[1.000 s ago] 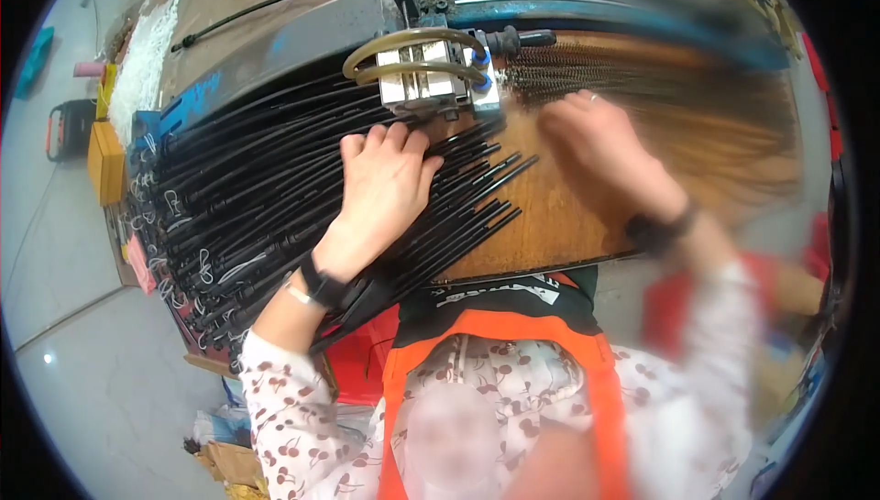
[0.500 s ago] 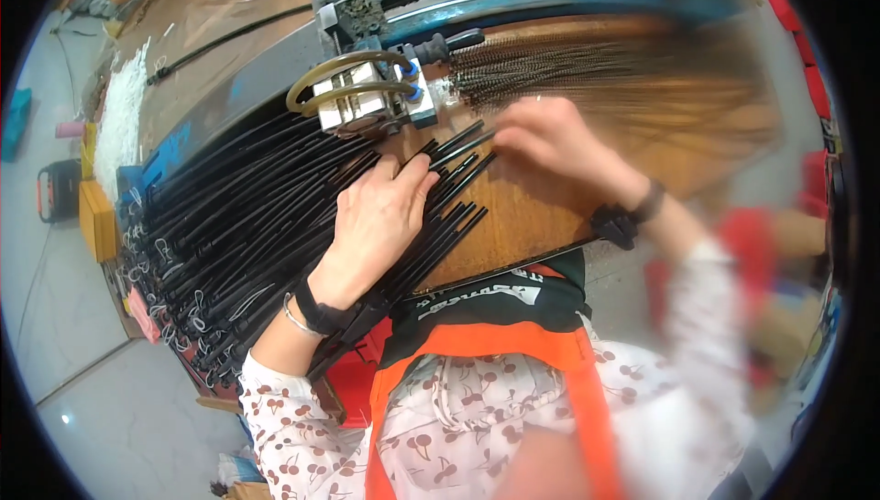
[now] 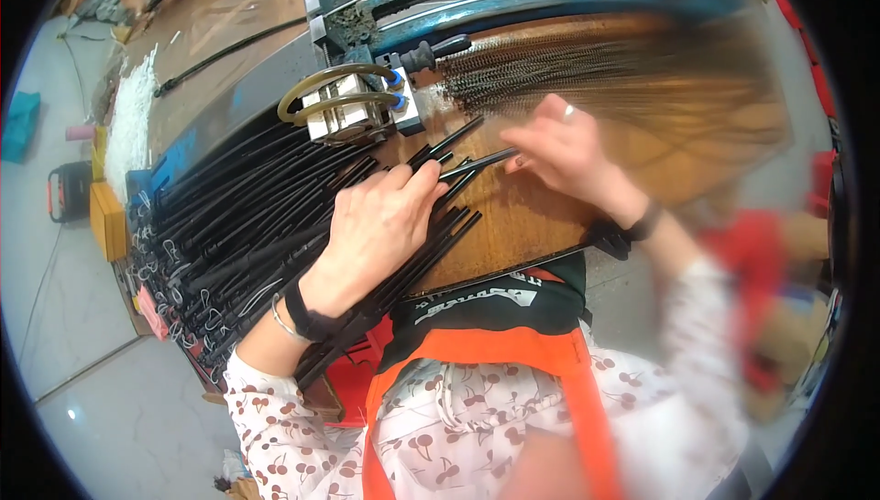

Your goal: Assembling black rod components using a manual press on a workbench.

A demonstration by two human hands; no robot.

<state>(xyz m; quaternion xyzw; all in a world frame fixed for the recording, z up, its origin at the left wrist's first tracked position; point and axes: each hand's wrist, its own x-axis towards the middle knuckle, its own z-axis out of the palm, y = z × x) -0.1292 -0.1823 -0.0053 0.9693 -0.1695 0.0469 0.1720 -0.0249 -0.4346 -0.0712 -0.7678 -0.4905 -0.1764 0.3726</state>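
My left hand [image 3: 380, 225] is closed over the near ends of the bundle, thumb and forefinger pinching a slim black tube [image 3: 478, 164]. The tube points up and right to the fingertips of my right hand [image 3: 561, 147], which are pinched together at its end. Whether something thinner is also in those fingers cannot be made out. Many more black tubes [image 3: 229, 193] lie side by side under and left of my left hand, white cord loops [image 3: 206, 317] at their far-left ends. Just beyond my hands stands a metal clamp block [image 3: 344, 115] with two bent hoses.
Thin coiled or twisted wires [image 3: 550, 69] lie in a bundle on the brown wooden tabletop [image 3: 486, 225], behind my right hand. Blue rails [image 3: 477, 14] cross the back. White thin pieces [image 3: 135, 115] are heaped at far left, near a yellow box [image 3: 107, 220]. Another person's hand shows top left.
My right hand has shifted slightly right and is turned more upright. The tube between my hands now slants at a lower angle. The other person's hand at top left now reaches dark rods.
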